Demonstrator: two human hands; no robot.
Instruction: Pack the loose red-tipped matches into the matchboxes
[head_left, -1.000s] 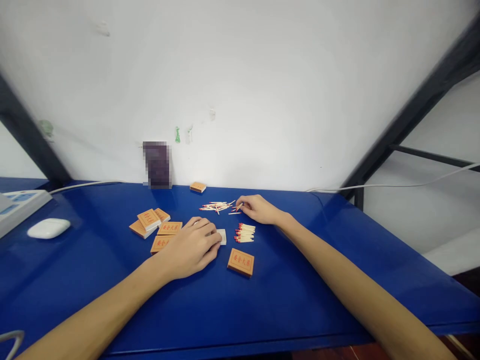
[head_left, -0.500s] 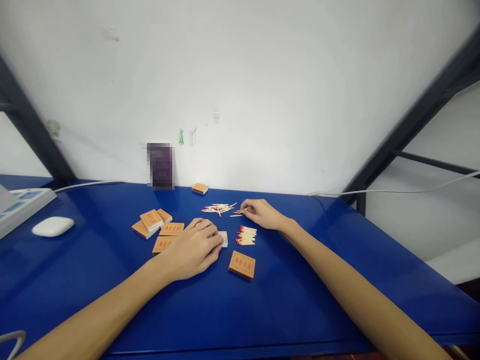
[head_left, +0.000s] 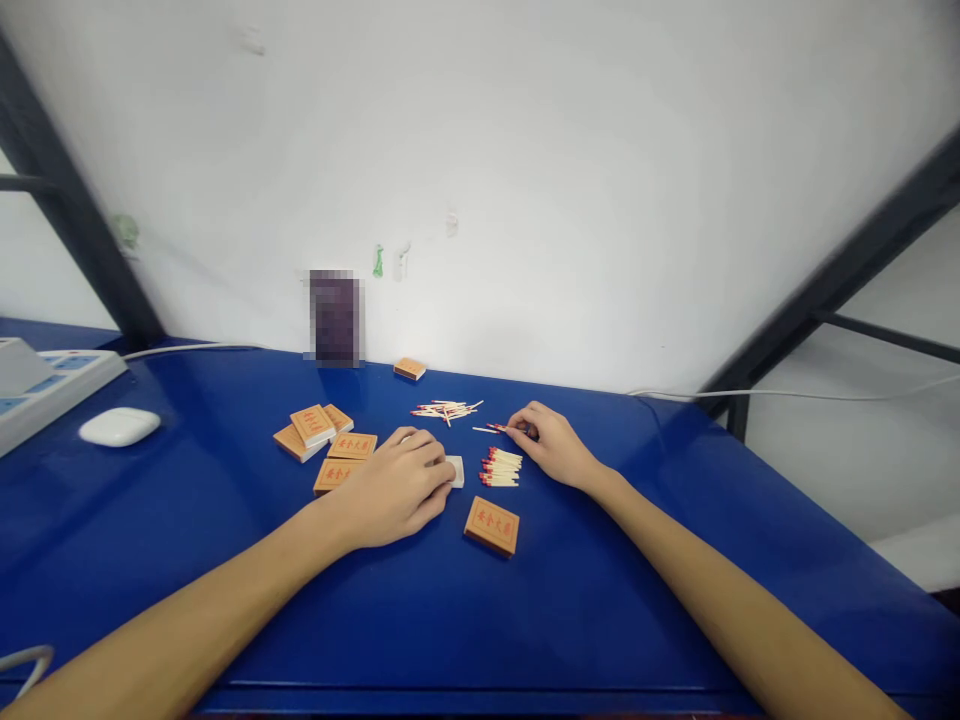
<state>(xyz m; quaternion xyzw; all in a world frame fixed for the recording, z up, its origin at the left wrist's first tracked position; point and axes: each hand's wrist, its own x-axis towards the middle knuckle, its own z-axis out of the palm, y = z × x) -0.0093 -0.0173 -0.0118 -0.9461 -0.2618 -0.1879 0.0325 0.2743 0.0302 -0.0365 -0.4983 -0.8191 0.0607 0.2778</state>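
My left hand (head_left: 405, 490) curls over a small white matchbox tray (head_left: 457, 471), hiding most of it. With thumb and fingertips pinched, my right hand (head_left: 555, 442) holds a match by its end, close above the table. A stray match (head_left: 484, 430) lies just left of those fingertips. Below them is a neat row of red-tipped matches (head_left: 501, 467), heads pointing left. A loose heap of matches (head_left: 447, 411) is spread farther back. An orange matchbox (head_left: 492, 526) with red characters sits in front of the row.
Several orange matchboxes (head_left: 310, 426) are piled left of my left hand. Another matchbox (head_left: 409, 369) stands near the wall by a blurred dark object (head_left: 337, 320). A white earphone case (head_left: 120, 427) and a power strip (head_left: 67, 385) are on the blue table's (head_left: 420, 630) left side.
My right hand has drawn back to the right, away from the match heap, with its fingers still pinched. My left hand stays over the tray. The camera view has shifted slightly.
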